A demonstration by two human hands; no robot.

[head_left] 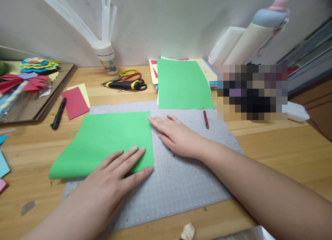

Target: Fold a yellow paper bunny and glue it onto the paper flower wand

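Observation:
A sheet of green paper [114, 132] lies folded over on the grey cutting mat [181, 184], its rounded fold bulging at the left. My left hand [116, 174] rests flat on the paper's near right part, fingers spread, thumb at the lower right corner. At the far right corner, the fingertips of my right hand [173, 132] touch the paper's edge; its fingers are stretched out and the palm lies over the mat. A short red and black pencil [205, 118] lies on the mat to the right.
Behind the mat sits another green sheet [184, 84] on a paper stack. Scissors and a black-yellow cutter [124, 85] lie near a paper cup [107, 61] of white strips. At left are a black pen [59, 113], red paper [75, 103] and a cardboard [36, 108] with paper crafts.

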